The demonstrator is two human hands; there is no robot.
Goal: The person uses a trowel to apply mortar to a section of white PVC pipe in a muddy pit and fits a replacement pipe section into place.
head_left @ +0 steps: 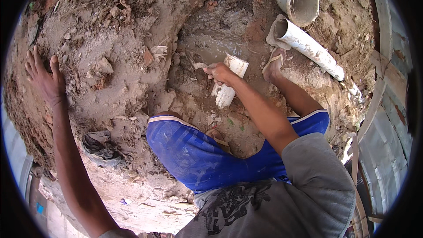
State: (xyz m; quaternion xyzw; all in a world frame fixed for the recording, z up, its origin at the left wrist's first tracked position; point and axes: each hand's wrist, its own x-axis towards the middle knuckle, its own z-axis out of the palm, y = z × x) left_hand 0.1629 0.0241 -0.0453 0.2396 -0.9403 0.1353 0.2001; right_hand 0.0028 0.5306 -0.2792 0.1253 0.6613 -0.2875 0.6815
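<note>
My left hand rests on the dirt slope at the far left, fingers spread, holding nothing. My right hand is closed in front of a short, mud-smeared white pipe piece. A small pale stub pokes out past its fingers; what kind of thing it belongs to, I cannot make out. The short pipe lies tilted in the muddy hollow, its middle partly covered by the hand and wrist. Just beyond is wet, grey mud.
A longer white pipe lies at the right, near a dirty pale bucket tipped on its side. My sandalled foot stands beside the pipe's open end. Crumpled dark plastic lies at left. Metal sheets and wooden boards edge the right side.
</note>
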